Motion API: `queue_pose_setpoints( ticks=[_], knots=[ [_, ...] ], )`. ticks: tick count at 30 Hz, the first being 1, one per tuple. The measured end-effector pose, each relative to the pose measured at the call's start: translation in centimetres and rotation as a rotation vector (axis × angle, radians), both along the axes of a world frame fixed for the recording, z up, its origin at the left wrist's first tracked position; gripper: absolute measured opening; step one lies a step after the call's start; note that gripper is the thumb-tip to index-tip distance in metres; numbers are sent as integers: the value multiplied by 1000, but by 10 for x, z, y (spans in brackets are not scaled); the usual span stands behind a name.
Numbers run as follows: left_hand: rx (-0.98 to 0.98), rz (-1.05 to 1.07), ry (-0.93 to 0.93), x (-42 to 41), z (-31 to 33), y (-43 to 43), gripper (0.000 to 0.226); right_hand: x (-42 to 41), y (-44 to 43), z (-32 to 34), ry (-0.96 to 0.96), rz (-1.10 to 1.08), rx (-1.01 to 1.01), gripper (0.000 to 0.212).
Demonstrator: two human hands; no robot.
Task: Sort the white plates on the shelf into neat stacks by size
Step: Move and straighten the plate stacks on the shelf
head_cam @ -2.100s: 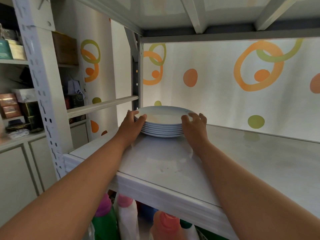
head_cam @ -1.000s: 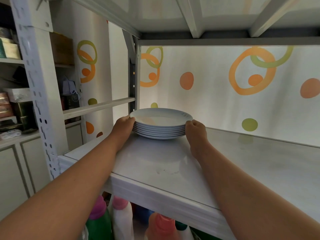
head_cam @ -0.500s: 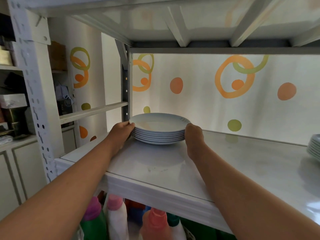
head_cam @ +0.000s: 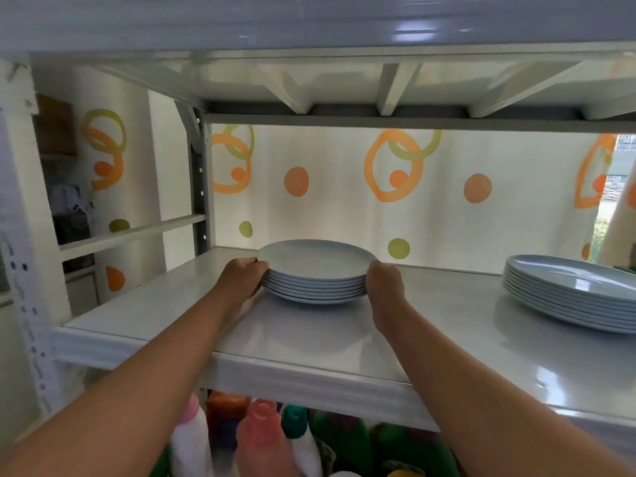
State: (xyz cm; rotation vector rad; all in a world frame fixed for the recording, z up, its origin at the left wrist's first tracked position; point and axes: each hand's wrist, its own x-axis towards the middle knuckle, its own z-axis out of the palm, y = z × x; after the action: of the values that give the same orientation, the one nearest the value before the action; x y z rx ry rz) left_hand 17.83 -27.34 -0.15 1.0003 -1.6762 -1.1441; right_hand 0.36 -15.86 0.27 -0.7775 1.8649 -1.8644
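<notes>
White metal shelving fills the view, its glossy shelf (head_cam: 309,342) running from 9 o'clock to 3 o'clock, backed by a pale curtain (head_cam: 344,208) printed with orange and green rings and dots. Under the shelf, at 6 o'clock, stand several bottles (head_cam: 261,438) with pink, red and green caps.

Just above the middle of the view, a stack of smaller white plates (head_cam: 315,277) rests on the shelf, its rims lined up evenly. The left hand (head_cam: 242,278) presses against the stack's 9 o'clock edge, fingers curled round the rims with the thumb near the top plate. The right hand (head_cam: 385,282) is cupped against the 3 o'clock edge, its fingers wrapped toward the far side and mostly hidden. Both hands are partly closed and clasp the stack between them; whether the bottom plate is lifted off the shelf cannot be told.

At 3 o'clock, well apart from the first, a stack of larger white plates (head_cam: 578,294) sits on the same shelf, cut off by the frame edge. Bare shelf lies between the two stacks.

At 9 o'clock, beyond the perforated upright (head_cam: 24,270), dim shelves hold blurred boxes.
</notes>
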Motion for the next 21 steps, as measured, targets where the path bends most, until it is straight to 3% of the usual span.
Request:
queue_pose_setpoints(
  ticks=[4,12,15,17,19,21],
  knots=[
    [14,-87,35,-17,0,29,20,-17,21,0,9,-92,37,28],
    [24,-65,109,-39,-4,50,20,-35,40,-8,-23,-119,-14,24],
    [69,-7,142,-43,-4,52,16,-38,44,-9,-10,-102,-5,23],
    [65,164,114,-52,-3,59,22,-44,48,-7,52,-80,21,23],
    [-92,318,74,-67,4,76,36,-51,58,-5,175,-102,61,25],
    [-311,285,154,-87,12,105,40,-61,75,-3,269,-212,34,32]
  ],
)
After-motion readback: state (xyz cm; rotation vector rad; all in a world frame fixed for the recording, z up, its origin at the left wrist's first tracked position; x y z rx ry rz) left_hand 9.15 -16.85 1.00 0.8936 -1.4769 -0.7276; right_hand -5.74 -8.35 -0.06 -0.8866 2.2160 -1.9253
